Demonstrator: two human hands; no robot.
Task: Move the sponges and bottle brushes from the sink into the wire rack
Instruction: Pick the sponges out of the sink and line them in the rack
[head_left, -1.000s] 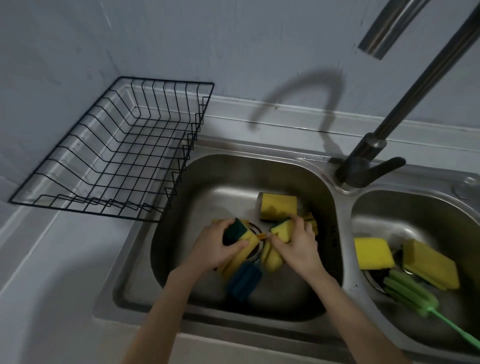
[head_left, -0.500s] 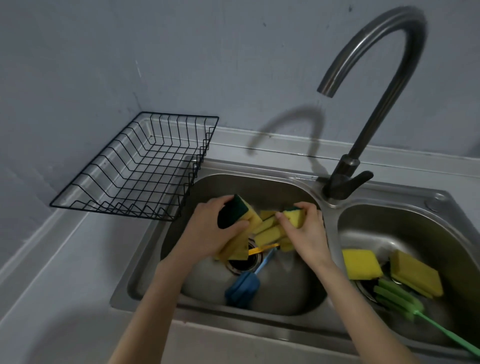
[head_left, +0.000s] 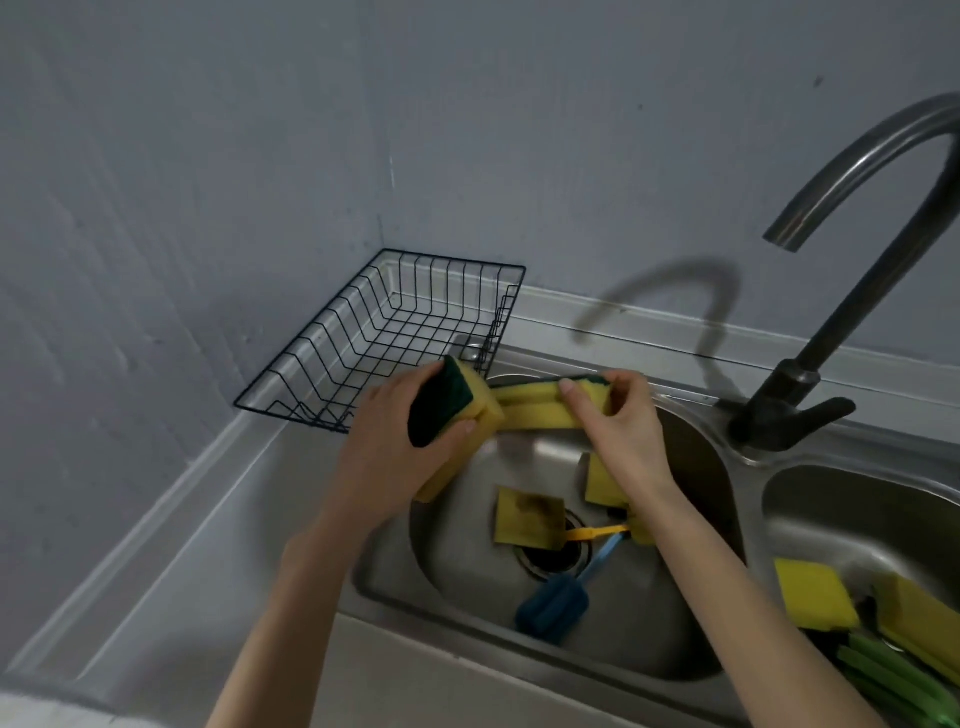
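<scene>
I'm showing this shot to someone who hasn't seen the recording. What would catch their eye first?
Probably the yellow sponges held up mid-frame: the left hand grips green-backed sponges and the right hand grips another bunch, both just in front of the black wire rack in the corner. Below them, a stained sponge and a blue bottle brush lie in the left basin, with the curved faucet at right.

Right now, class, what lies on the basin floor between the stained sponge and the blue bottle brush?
In the head view, the drain opening lies between the stained sponge and the blue bottle brush.
</scene>
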